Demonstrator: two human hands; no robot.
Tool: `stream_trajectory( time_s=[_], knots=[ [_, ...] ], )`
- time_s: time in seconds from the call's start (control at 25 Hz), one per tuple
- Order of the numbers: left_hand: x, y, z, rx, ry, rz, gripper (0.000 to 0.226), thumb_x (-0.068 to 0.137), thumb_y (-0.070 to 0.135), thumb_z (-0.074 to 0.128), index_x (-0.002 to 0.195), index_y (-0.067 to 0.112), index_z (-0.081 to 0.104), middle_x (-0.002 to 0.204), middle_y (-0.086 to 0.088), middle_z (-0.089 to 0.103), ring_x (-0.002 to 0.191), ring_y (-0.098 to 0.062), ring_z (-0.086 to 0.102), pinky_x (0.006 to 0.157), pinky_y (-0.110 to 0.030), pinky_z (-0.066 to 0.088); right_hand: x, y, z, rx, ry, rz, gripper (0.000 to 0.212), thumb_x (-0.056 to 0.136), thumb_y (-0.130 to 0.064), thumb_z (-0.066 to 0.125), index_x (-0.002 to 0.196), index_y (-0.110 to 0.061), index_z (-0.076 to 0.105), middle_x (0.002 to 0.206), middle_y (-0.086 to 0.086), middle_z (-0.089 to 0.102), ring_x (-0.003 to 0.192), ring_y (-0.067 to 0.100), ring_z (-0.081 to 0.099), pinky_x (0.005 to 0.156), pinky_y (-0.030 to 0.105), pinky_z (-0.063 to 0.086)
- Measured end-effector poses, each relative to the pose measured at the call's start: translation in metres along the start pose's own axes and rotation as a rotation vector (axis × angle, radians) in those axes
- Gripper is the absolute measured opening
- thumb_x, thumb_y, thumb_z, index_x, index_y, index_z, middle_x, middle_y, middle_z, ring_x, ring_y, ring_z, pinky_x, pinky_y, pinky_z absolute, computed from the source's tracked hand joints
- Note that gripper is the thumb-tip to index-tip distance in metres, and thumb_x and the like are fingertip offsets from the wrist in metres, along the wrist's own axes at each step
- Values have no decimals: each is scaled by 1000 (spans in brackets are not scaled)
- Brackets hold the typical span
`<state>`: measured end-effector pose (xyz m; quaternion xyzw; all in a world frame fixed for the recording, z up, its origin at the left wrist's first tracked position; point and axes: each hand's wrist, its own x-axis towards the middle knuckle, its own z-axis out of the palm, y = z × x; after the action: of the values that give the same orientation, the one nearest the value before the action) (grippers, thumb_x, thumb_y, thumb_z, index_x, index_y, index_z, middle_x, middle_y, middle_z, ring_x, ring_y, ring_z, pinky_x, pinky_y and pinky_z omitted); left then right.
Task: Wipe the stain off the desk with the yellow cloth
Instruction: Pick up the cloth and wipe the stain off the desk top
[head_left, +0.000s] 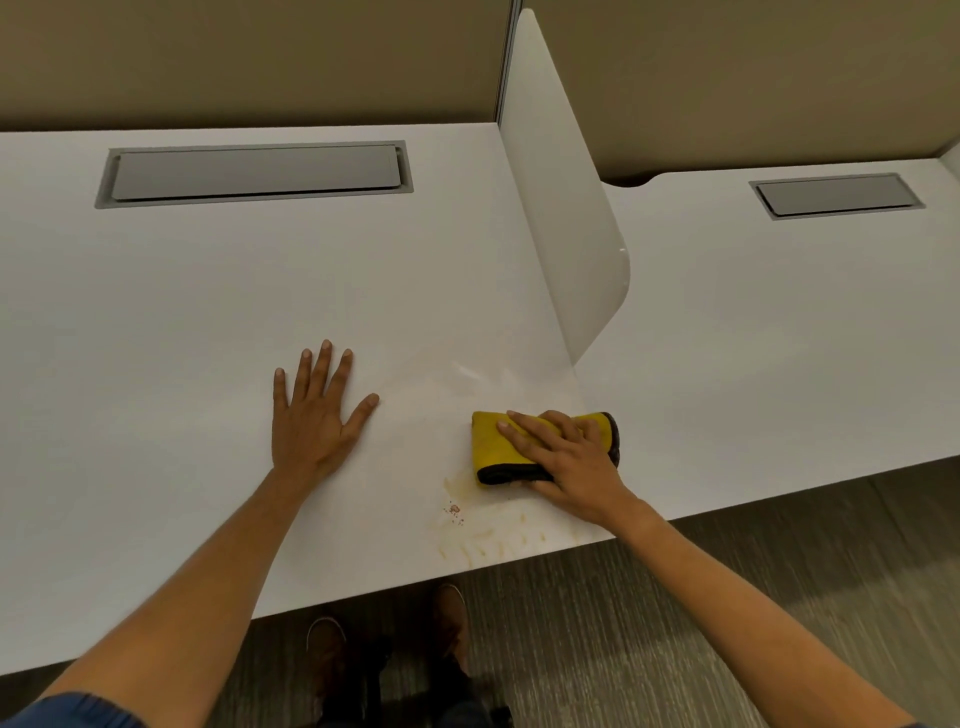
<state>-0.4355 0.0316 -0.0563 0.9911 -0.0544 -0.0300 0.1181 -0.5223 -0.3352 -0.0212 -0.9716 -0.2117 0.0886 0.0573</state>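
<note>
No readable text, no labels, no brand marks, no numbers or signs anywhere in view

Tan partition walls (249, 57) (white divider (561, 208)) above grey carpet (727, 597).

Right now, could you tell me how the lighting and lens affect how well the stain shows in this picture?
Head view: soft, even light, with only faint shadows under the left hand and right hand; the pale stain reads weakly on the white desk, a wet sheen glints beyond the cloth; the wide-angle lens bends the desk edge and divider.
</note>
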Motion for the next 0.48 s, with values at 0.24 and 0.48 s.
stream_trajectory(
  time_s=[0.24, 0.48],
  knots=[
    [2, -8, -3, -120, -41, 18, 85, 92, 79, 3, 164, 34, 9, 174, 6, 1, 160, -16, -6, 128, -46, -7, -28, -24, 6, 20, -35, 34, 74, 95, -60, 44, 160, -40, 15, 167, -13, 22, 138, 28, 40, 94, 47, 33],
    [-12, -51, -16, -89, 18, -33, 80, 95, 76, 13, 163, 34, 11, 174, 4, 2, 160, -20, -3, 128, -46, -6, -43, -58, 15, -7, -21, -58, 79, 91, -59, 49, 160, -37, 17, 166, -10, 25, 137, 30, 43, 95, 44, 29]
  ],
)
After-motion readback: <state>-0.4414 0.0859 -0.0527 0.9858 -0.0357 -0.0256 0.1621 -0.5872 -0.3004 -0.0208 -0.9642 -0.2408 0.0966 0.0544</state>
